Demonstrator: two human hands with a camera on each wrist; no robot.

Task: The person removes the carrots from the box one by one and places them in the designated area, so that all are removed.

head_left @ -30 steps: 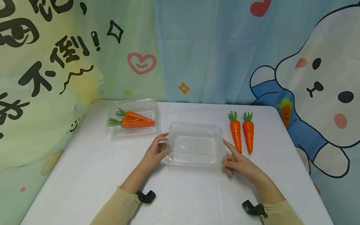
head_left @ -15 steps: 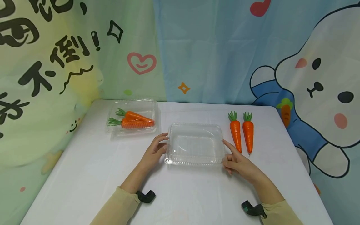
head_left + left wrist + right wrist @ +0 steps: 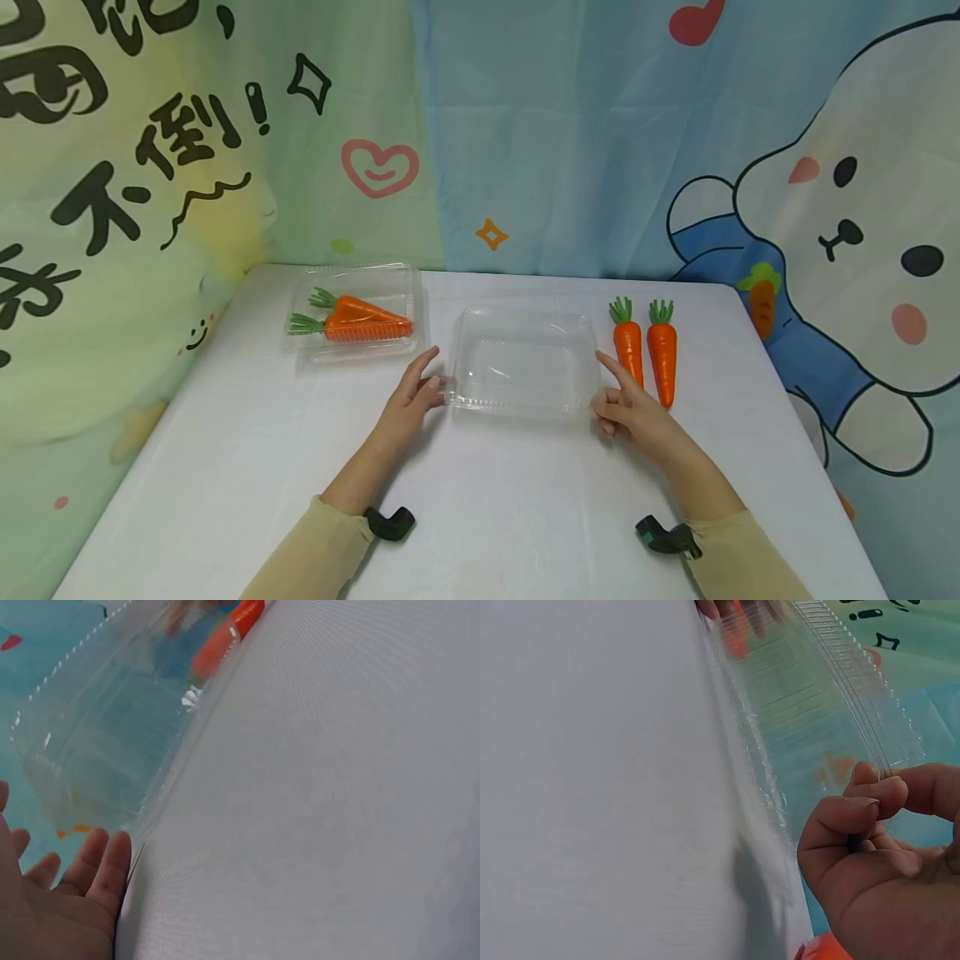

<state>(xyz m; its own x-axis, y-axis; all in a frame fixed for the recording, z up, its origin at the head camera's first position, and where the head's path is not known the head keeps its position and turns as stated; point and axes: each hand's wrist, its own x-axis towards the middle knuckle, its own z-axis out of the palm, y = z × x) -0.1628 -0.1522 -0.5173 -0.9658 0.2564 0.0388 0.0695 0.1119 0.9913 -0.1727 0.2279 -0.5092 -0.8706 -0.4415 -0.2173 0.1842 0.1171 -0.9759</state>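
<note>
A clear plastic food box [image 3: 525,362] is at the middle of the white table, between both hands. My right hand [image 3: 637,417] pinches its right edge between thumb and fingers, with the index finger stretched along the side; the right wrist view shows this grip on the box's rim [image 3: 862,735]. At the left edge, my left hand [image 3: 405,408] has its fingers spread and relaxed. In the left wrist view its fingertips [image 3: 112,855] come right up to the near corner of the box [image 3: 97,750], not curled round it.
Two orange carrots with green tops [image 3: 628,350] [image 3: 662,358] lie side by side just right of the box. At the back left stands another clear box [image 3: 390,283], holding two carrots [image 3: 367,321]. A printed curtain [image 3: 555,150] hangs behind the table's far edge.
The clear box has shifted away from me, toward the back of the table, and the right hand has gone with it. My left hand's fingers have loosened and straightened at its left edge.
</note>
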